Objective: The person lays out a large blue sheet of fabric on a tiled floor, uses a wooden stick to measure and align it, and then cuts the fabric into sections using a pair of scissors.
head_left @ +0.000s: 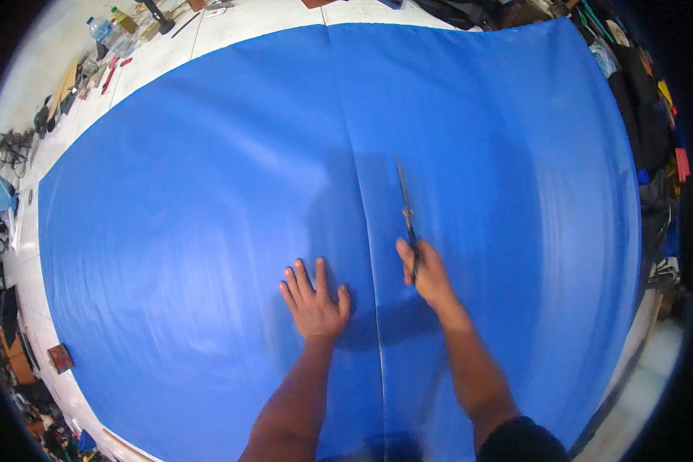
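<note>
Dark sleeve (522,441); right hand (430,271) grips scissors (407,214) over blue sheet (208,192); bottles (125,21) unreadable.

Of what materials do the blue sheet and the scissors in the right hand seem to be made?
Blue sheet: probably plastic or coated fabric, smooth and glossy, with soft pale reflections.
Scissors: likely metal blades, thin and dull; dark handles mostly covered by the right hand, material unclear.

The person's right hand (426,271) is gripping; left of that grip, the left hand (314,309) is lying palm-down, widely splayed.
</note>
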The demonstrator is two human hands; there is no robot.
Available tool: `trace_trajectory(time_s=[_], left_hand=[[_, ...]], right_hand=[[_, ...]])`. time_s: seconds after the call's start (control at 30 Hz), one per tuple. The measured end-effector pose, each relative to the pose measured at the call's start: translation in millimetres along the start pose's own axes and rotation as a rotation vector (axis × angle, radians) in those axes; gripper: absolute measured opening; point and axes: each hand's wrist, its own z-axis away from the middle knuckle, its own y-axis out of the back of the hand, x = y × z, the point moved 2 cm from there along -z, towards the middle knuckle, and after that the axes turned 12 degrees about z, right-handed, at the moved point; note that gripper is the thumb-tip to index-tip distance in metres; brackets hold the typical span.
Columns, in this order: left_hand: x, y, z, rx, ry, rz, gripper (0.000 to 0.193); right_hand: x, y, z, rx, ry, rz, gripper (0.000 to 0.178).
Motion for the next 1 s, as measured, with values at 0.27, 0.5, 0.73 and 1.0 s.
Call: trace_trajectory(time_s=[0.27,0.5,0.73,1.0], left_hand=[[0.0,0.7,-3.0,0.022,-0.033,0.006,0.067],[-1.5,-2.7,0.2,0.030,-0.046,0.029,0.066],[-1.9,-1.4,1.1,-0.055,0.013,0.051,0.066],[2.0,-0.8,-1.2,-0.037,0.010,0.066,0.066]], right_hand=[[-104.3,-24.0,-139.0,-0.117,0.098,-0.172,0.059],[-183.6,-30.1,-240.3,-0.148,0.084,-0.240,0.055],[-227.7,-43.6,-304.7,-0.155,0.068,-0.243,0.058],[-229.2,-44.6,-348.4,-0.064,0.124,-0.207,0.054]])
